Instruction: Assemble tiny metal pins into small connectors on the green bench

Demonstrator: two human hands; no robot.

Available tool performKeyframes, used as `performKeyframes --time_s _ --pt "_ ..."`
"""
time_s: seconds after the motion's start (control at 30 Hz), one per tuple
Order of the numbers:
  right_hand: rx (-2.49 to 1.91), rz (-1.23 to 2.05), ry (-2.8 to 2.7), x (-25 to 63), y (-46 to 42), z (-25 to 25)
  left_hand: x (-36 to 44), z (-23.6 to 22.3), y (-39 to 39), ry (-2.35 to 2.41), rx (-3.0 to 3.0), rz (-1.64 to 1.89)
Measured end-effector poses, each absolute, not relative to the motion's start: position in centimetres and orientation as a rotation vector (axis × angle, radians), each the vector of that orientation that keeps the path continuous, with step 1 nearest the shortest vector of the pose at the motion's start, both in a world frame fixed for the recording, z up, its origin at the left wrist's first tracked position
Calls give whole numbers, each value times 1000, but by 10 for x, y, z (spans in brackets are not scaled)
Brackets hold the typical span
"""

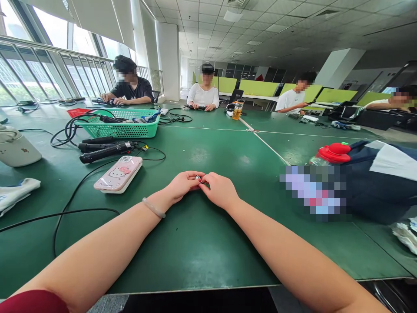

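Both hands meet above the green tabletop [195, 261], with their fingertips close together around a small shiny piece [197, 178]. It shows silver, dark and a touch of red; its kind is too small to make out. My left hand [181, 184], a pale bangle [153, 208] on its wrist, pinches the piece from the left. Thumb and fingers of my right hand [220, 189] close on its right side, hiding part of it. A pink phone in a cartoon-cat case [120, 174] lies to the left of my left hand.
Black cylindrical tools [107, 151] and cables lie at left, before a green basket [122, 126] full of gear. A red-lidded bottle [332, 154] and dark bag [381, 182] stand at right. A drink bottle [237, 110] stands farther back. Several people sit around the table.
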State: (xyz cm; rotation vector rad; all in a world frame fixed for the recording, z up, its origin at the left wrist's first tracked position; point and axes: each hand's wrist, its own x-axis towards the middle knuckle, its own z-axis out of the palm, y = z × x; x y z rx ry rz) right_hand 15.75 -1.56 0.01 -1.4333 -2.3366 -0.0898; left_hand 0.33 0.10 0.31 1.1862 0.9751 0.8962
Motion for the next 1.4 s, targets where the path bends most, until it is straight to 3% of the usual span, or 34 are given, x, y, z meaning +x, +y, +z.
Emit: performKeyframes --time_s 0.13,0.27,0.37,0.53,0.9,1.4 --pt "-1421 -36 -2298 161 -12 0 -10 2 8 1133 1356 947" --pt "-1461 91 -2203 170 -7 0 -44 10 22 1716 1925 954" --pt "-1465 184 -2155 175 -4 -1 -71 14 31 2111 2117 813" --pt "-1487 260 -2145 178 -4 -1 -94 10 38 2370 2101 572" --pt "-1479 353 -2190 180 -3 -5 -95 12 42 2425 2075 493" --pt "-1455 588 -2189 169 -1 -4 -64 0 47 1903 1845 917"
